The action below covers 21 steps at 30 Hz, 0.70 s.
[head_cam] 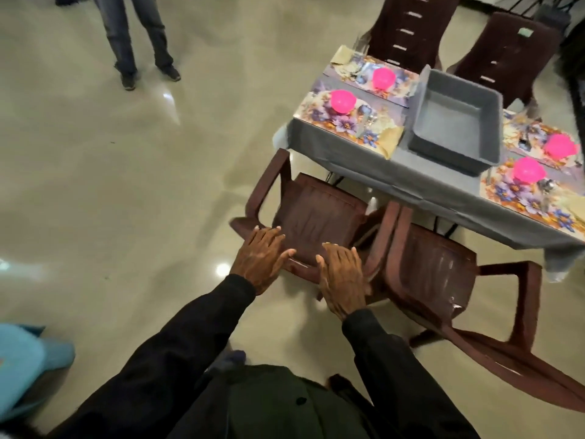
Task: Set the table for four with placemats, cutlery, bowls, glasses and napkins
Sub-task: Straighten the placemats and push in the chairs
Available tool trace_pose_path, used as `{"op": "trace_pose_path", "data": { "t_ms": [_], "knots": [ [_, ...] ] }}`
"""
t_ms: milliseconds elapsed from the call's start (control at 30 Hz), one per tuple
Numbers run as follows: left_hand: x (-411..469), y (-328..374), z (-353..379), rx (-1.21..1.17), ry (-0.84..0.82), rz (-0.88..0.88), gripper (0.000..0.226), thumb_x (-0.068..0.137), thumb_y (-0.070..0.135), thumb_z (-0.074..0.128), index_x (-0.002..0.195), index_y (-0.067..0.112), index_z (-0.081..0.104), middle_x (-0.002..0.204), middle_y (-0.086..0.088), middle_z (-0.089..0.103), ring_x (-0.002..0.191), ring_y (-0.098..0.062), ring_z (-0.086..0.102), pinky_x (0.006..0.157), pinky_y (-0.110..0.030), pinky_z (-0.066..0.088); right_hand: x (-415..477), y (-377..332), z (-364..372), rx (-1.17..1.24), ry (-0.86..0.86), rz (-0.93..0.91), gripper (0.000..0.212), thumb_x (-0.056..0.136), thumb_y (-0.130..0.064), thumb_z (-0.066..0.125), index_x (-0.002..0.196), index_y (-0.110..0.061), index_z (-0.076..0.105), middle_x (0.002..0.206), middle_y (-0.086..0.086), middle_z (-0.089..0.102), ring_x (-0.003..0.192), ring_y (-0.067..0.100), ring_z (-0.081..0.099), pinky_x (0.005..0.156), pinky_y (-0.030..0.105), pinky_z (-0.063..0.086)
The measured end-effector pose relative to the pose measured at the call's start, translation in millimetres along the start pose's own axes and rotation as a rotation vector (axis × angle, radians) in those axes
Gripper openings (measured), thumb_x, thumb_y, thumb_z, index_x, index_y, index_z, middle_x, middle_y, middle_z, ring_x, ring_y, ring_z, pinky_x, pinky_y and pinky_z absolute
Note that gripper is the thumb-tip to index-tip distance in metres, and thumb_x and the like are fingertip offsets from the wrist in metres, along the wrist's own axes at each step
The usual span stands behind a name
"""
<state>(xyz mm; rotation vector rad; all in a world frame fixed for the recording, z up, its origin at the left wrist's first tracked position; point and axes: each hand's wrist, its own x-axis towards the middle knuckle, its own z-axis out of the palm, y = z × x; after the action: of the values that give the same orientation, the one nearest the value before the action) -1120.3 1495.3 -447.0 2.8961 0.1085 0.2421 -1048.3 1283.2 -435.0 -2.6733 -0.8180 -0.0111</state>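
A table with a grey cloth (411, 182) carries several floral placemats (319, 112), each with a pink bowl (342, 102), cutlery (364, 122) and a beige napkin (391, 141). An empty grey tub (456, 118) stands in the table's middle. My left hand (262, 258) and my right hand (343, 277) lie with straight fingers on the top of the backrest of a brown plastic chair (319, 213) at the table's near side. No glasses can be made out in this blurred view.
A second brown chair (443, 270) stands right of the first, touching it. Two more brown chairs (408, 26) stand on the table's far side. A person's legs (139, 36) are at the upper left on the shiny floor. A light blue object (25, 365) is at the lower left.
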Motion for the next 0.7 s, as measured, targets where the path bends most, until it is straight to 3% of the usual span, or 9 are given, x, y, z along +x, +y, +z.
{"op": "trace_pose_path", "data": {
  "t_ms": [233,367,567,700],
  "knots": [
    [-2.4,-135.6,-48.4,0.016,0.119,0.022,0.046,0.109,0.045,0.036,0.112,0.011,0.068,0.115,-0.008,0.069,0.106,-0.027,0.063,0.099,-0.040,0.048,82.4,-116.9,38.5,-0.004,0.006,0.017,0.048,0.107,-0.041,0.028,0.132,-0.015,0.059,0.128,0.005,0.064,0.122,0.023,0.057,0.118,0.049,0.032],
    [14.8,-189.1,-60.9,0.024,0.142,0.006,0.046,0.108,0.044,0.040,0.114,0.009,0.069,0.115,-0.010,0.070,0.106,-0.028,0.064,0.099,-0.041,0.050,122.3,-159.5,55.3,-0.037,-0.033,-0.002,0.037,0.107,-0.041,0.042,0.134,-0.018,0.055,0.130,0.003,0.062,0.125,0.021,0.055,0.118,0.049,0.033],
    [71.2,-255.2,-74.4,0.003,0.124,0.015,0.052,0.107,0.048,0.034,0.116,0.010,0.068,0.113,-0.008,0.071,0.104,-0.027,0.066,0.096,-0.040,0.051,192.1,-197.3,70.2,-0.005,-0.019,0.034,0.036,0.108,-0.039,0.036,0.133,-0.019,0.053,0.131,0.002,0.062,0.124,0.019,0.054,0.116,0.048,0.035],
    [125.3,-297.1,-71.9,-0.027,0.115,0.058,0.053,0.105,0.048,0.035,0.119,0.009,0.068,0.113,-0.009,0.072,0.103,-0.027,0.068,0.094,-0.040,0.054,243.5,-214.2,66.8,0.107,0.080,0.043,0.049,0.104,-0.042,0.030,0.124,-0.010,0.061,0.120,0.013,0.068,0.113,0.031,0.064,0.105,0.051,0.048]
  ]
}}
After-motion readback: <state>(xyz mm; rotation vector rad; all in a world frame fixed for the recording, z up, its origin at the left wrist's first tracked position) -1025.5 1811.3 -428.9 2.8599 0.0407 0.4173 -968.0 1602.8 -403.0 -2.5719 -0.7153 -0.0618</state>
